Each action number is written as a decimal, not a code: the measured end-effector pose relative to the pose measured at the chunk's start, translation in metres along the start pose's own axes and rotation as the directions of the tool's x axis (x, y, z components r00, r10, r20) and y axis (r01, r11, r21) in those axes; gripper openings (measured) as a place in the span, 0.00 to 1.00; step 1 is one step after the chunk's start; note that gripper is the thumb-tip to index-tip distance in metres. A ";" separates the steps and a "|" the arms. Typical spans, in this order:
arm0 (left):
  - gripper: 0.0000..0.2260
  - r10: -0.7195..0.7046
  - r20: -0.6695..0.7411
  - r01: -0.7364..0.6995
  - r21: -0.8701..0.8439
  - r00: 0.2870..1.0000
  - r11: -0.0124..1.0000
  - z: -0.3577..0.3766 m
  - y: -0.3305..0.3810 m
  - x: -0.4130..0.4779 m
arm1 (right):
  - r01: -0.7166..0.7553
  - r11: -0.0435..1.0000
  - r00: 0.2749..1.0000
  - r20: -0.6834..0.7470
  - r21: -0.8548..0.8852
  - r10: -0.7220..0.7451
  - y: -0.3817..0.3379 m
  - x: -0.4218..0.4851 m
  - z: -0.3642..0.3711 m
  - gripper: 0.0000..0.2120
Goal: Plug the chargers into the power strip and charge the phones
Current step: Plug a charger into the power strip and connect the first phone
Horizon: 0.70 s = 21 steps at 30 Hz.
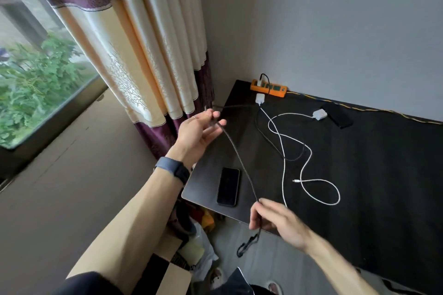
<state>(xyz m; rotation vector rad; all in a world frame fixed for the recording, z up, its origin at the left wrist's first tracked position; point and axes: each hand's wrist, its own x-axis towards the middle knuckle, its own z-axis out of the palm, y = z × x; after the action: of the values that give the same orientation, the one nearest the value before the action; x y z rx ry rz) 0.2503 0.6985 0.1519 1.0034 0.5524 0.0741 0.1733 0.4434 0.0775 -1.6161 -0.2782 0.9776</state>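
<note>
While the dark braided cable [237,153] runs between the left hand [199,132], whose fingers curl loosely round it, and the right hand [275,223], which pinches it near its dangling end, a slip looks the likeliest trouble: that end hangs past the edge of the black counter [383,175] and could drop to the floor, or snag the looping white cable [287,151] near the flat black phone [228,186]. The orange power strip [268,87] sits at the counter's far corner against a grey wall [335,19], by a cream-and-purple curtain [148,55] and a window [36,67].
</note>
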 end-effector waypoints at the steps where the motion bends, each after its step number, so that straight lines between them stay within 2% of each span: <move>1: 0.04 0.020 -0.053 -0.022 -0.045 0.998 0.999 -0.013 0.003 0.004 | 0.008 1.000 1.000 -0.012 -0.015 -0.008 0.001 -0.001 -0.004 0.16; 4: 0.04 0.072 -0.240 -0.100 -0.109 0.968 0.989 -0.049 0.010 0.004 | -0.012 0.994 1.000 -0.013 -0.105 0.010 0.005 0.008 -0.011 0.14; 6: 0.03 0.102 -0.393 -0.147 -0.086 0.914 0.985 -0.075 0.005 0.000 | -0.034 0.969 0.999 -0.020 -0.247 0.030 0.011 0.018 -0.013 0.14; 8: 0.05 0.082 -0.513 -0.122 -0.045 0.855 0.992 -0.107 -0.006 -0.007 | -0.028 0.936 0.999 -0.041 -0.352 0.014 0.012 0.027 -0.013 0.14; 9: 0.04 0.069 -0.574 -0.056 0.040 0.816 0.998 -0.122 -0.014 -0.011 | -0.003 0.930 0.999 -0.038 -0.368 -0.012 0.009 0.032 -0.010 0.13; 10: 0.04 0.071 -0.629 0.075 0.203 0.774 0.976 -0.134 -0.023 -0.014 | 0.028 0.928 0.999 -0.025 -0.372 -0.040 0.004 0.036 -0.005 0.13; 11: 0.15 0.106 -0.681 0.261 0.412 0.724 0.873 -0.142 -0.034 -0.021 | 0.059 0.924 0.998 0.001 -0.377 -0.063 -0.003 0.041 0.001 0.13; 12: 0.26 0.209 -0.674 0.353 0.596 0.709 0.721 -0.143 -0.047 -0.025 | 0.088 0.918 0.996 0.029 -0.387 -0.083 -0.010 0.046 0.008 0.12; 13: 0.30 0.338 -0.556 0.308 0.764 0.759 0.567 -0.135 -0.057 -0.031 | 0.115 0.904 0.993 0.058 -0.411 -0.100 -0.017 0.054 0.015 0.12; 14: 0.29 0.413 -0.322 0.144 0.902 0.851 0.407 -0.123 -0.065 -0.039 | 0.138 0.890 0.990 0.081 -0.435 -0.114 -0.026 0.060 0.021 0.12; 15: 0.25 0.365 -0.065 -0.042 0.959 0.929 0.279 -0.102 -0.070 -0.047 | 0.158 0.875 0.987 0.093 -0.458 -0.130 -0.032 0.067 0.025 0.12; 16: 0.23 0.238 0.100 -0.149 0.968 0.966 0.200 -0.086 -0.075 -0.052 | 0.170 0.860 0.985 0.095 -0.482 -0.142 -0.037 0.074 0.028 0.13; 17: 0.24 0.103 0.168 -0.183 0.969 0.980 0.164 -0.077 -0.079 -0.058 | 0.170 0.842 0.985 0.082 -0.512 -0.148 -0.042 0.079 0.029 0.15; 18: 0.25 0.048 0.175 -0.181 0.972 0.983 0.151 -0.074 -0.080 -0.061 | 0.158 0.825 0.987 0.062 -0.542 -0.148 -0.047 0.082 0.027 0.16; 19: 0.24 0.070 0.171 -0.178 0.976 0.983 0.127 -0.077 -0.078 -0.061 | 0.147 0.810 0.988 0.046 -0.568 -0.147 -0.052 0.083 0.022 0.16; 21: 0.21 0.150 0.212 -0.215 0.977 0.966 0.002 -0.095 -0.072 -0.057 | 0.114 0.808 0.993 0.031 -0.578 -0.117 -0.058 0.081 0.007 0.15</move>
<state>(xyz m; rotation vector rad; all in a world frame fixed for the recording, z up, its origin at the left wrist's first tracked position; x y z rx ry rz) 0.1426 0.7159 0.0775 2.5750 0.3464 -0.1605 0.2375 0.5183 0.0940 -2.1253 -0.7210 0.8331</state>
